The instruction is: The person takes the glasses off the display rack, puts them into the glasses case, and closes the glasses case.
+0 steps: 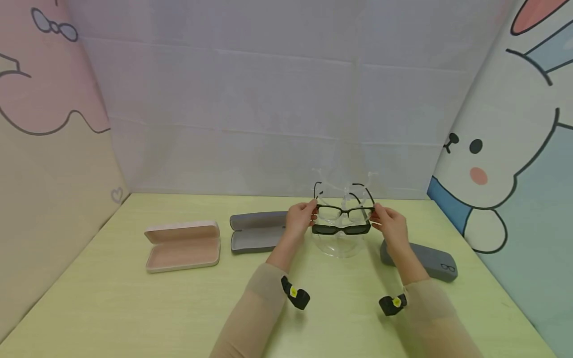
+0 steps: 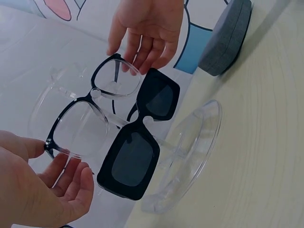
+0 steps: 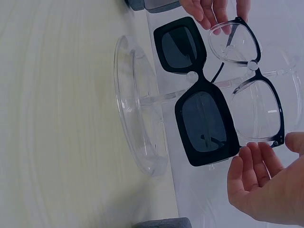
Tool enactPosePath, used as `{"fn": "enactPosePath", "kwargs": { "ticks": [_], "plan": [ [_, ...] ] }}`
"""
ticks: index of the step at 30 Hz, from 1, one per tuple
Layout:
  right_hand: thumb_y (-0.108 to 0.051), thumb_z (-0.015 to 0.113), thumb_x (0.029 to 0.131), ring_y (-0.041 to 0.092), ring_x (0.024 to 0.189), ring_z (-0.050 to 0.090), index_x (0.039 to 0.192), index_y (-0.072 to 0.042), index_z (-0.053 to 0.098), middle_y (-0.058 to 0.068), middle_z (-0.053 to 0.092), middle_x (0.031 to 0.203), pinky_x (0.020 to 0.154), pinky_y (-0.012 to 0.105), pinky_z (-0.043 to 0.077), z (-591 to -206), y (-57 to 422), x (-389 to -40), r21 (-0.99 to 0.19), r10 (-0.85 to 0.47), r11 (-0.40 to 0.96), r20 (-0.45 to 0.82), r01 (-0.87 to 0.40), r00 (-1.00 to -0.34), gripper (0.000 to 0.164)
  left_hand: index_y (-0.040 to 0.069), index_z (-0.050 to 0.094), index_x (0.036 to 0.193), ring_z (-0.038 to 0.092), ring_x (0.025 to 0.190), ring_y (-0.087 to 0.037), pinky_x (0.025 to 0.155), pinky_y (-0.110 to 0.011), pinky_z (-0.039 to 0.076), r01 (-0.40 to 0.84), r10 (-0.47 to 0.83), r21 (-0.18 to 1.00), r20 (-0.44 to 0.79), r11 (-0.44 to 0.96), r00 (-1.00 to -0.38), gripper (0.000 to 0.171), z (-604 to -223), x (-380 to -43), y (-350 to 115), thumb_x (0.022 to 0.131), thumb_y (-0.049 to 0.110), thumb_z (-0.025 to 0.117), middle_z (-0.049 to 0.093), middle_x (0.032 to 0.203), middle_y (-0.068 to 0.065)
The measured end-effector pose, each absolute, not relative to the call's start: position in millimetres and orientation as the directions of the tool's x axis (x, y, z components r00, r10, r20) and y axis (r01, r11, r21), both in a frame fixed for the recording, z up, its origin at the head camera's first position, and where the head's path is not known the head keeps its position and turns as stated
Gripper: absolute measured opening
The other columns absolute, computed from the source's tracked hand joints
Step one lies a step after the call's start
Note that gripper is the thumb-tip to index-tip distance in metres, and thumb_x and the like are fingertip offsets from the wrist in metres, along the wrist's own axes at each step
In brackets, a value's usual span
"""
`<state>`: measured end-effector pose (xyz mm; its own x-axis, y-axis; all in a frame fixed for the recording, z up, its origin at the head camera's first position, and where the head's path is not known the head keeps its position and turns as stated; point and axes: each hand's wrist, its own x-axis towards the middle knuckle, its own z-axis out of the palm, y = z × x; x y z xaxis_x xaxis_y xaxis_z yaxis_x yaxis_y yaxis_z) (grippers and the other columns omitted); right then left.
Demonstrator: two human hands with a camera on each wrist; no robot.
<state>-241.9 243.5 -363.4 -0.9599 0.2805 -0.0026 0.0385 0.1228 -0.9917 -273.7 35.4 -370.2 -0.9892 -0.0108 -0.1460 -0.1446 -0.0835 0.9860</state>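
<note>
Black-rimmed clear eyeglasses [image 1: 344, 212] sit high on a transparent display stand [image 1: 338, 252], their temples pointing back. My left hand [image 1: 299, 217] pinches the left front corner of the frame between thumb and fingers. At the opposite corner my right hand [image 1: 392, 225] pinches the frame the same way, its thumb [image 3: 293, 141] against the hinge end. Below them on the same stand rest black sunglasses [image 3: 209, 121] with dark, square lenses. In the left wrist view, the clear base [image 2: 211, 137] of the stand shows on the tabletop.
An open case with pink lining [image 1: 183, 248] lies at the left. Beside it, an open grey case [image 1: 255, 233] is partly hidden by my left hand. A shut grey case [image 1: 431, 261] lies under my right forearm. Fabric walls [image 1: 268, 99] enclose the pale table [image 1: 134, 308].
</note>
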Motion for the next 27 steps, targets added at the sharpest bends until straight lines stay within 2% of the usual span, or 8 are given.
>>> {"fn": "enactPosePath", "kwargs": {
  "ticks": [5, 11, 18, 21, 25, 27],
  "plan": [
    [-0.028, 0.049, 0.094, 0.002, 0.071, 0.059, 0.104, 0.009, 0.053, -0.011, 0.061, 0.071, 0.07, 0.015, 0.05, -361, 241, -242, -0.996, 0.281, 0.079, -0.023, 0.047, -0.959, 0.039, -0.007, 0.064, 0.096, 0.058, 0.075, -0.022, 0.071, -0.03, 0.052, -0.115, 0.002, 0.989, -0.116, -0.089, -0.993, 0.033, -369, -275, 35, 0.092, 0.024, 0.054, 0.058, 0.074, -0.003],
    [-0.029, 0.051, 0.093, 0.003, 0.072, 0.059, 0.095, 0.001, 0.056, -0.011, 0.061, 0.069, 0.07, 0.015, 0.049, -357, 238, -239, -0.996, 0.285, 0.076, -0.02, 0.043, -0.958, 0.031, -0.005, 0.064, 0.094, 0.059, 0.08, -0.027, 0.08, -0.039, 0.051, -0.097, 0.018, 0.991, -0.096, -0.088, -0.995, 0.031, -367, -272, 32, 0.092, 0.025, 0.053, 0.06, 0.076, -0.004],
    [-0.027, 0.052, 0.093, 0.004, 0.071, 0.059, 0.092, -0.001, 0.057, -0.011, 0.061, 0.069, 0.07, 0.016, 0.049, -353, 236, -233, -0.999, 0.291, 0.047, 0.003, 0.011, -0.957, 0.027, -0.004, 0.063, 0.093, 0.059, 0.079, -0.024, 0.081, -0.039, 0.05, -0.085, 0.032, 0.992, -0.082, -0.096, -0.996, 0.031, -363, -268, 30, 0.092, 0.025, 0.054, 0.06, 0.075, -0.002],
    [-0.027, 0.052, 0.093, 0.003, 0.07, 0.059, 0.093, 0.0, 0.056, -0.012, 0.061, 0.068, 0.07, 0.016, 0.05, -352, 236, -231, -0.999, 0.294, 0.038, 0.004, 0.008, -0.956, 0.027, -0.006, 0.063, 0.096, 0.059, 0.082, -0.028, 0.082, -0.04, 0.05, -0.079, 0.042, 0.992, -0.075, -0.095, -0.996, 0.033, -361, -266, 30, 0.092, 0.025, 0.053, 0.06, 0.075, -0.002],
    [-0.026, 0.052, 0.093, 0.003, 0.069, 0.059, 0.096, 0.003, 0.055, -0.012, 0.062, 0.068, 0.072, 0.017, 0.05, -352, 236, -226, -1.0, 0.295, 0.017, -0.007, 0.013, -0.956, 0.029, -0.008, 0.062, 0.1, 0.059, 0.082, -0.028, 0.079, -0.036, 0.051, -0.07, 0.057, 0.994, -0.065, -0.083, -0.996, 0.035, -360, -263, 29, 0.092, 0.025, 0.053, 0.06, 0.077, -0.002],
    [-0.026, 0.053, 0.093, 0.003, 0.07, 0.058, 0.092, -0.001, 0.057, -0.012, 0.062, 0.068, 0.073, 0.018, 0.05, -352, 237, -223, -1.0, 0.29, 0.005, -0.014, 0.016, -0.957, 0.026, -0.007, 0.062, 0.101, 0.059, 0.081, -0.026, 0.078, -0.035, 0.051, -0.072, 0.064, 0.994, -0.067, -0.083, -0.996, 0.035, -360, -262, 29, 0.092, 0.025, 0.053, 0.06, 0.076, -0.002]
  ]
}}
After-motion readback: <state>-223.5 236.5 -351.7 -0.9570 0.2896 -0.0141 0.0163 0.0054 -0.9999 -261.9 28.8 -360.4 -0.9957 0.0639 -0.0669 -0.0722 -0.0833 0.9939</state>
